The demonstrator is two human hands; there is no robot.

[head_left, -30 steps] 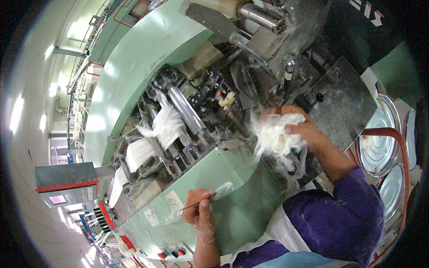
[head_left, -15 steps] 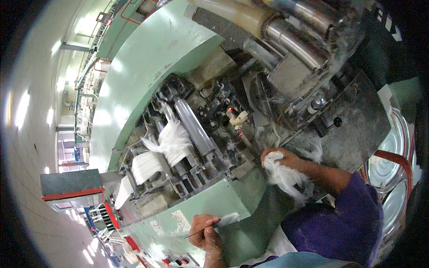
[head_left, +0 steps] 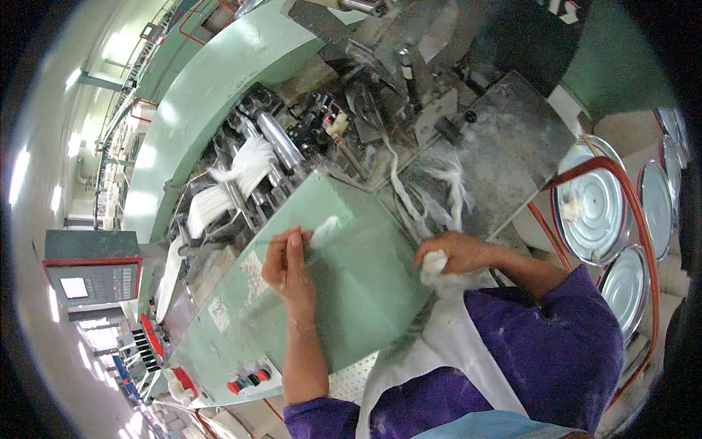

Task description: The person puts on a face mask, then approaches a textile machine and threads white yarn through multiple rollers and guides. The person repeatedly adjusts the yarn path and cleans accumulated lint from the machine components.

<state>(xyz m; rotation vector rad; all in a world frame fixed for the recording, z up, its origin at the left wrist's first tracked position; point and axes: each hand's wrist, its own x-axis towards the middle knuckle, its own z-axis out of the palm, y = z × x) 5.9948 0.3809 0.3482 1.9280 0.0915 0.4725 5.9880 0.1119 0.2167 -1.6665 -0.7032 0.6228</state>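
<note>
In front of the green machine panel (head_left: 351, 293) my left hand (head_left: 289, 267) is raised. Its fingers pinch a thin stick whose end carries a white tuft (head_left: 325, 230); motion blurs it, so I cannot tell whether this is a brush or fibre caught on the stick. My right hand (head_left: 461, 253) is closed round a wad of white fibre (head_left: 434, 265), close to the panel's right end. Loose strands of white fibre (head_left: 455, 192) lie on the dusty grey plate (head_left: 523, 139) just beyond that hand. Inside the open machine, a white fibre web (head_left: 248, 162) runs between metal rollers (head_left: 279, 139).
Round metal lids or can tops (head_left: 594, 201) stand at the right behind a bent reddish-brown rail (head_left: 636, 190). At the left hangs a grey control box (head_left: 91, 267) with a screen. Push buttons (head_left: 248, 381) sit low on the panel.
My view has swung to the right and down. Both hands have drawn away from the rollers, still holding the stick and the fibre wad. Less fibre now hangs from my right hand.
</note>
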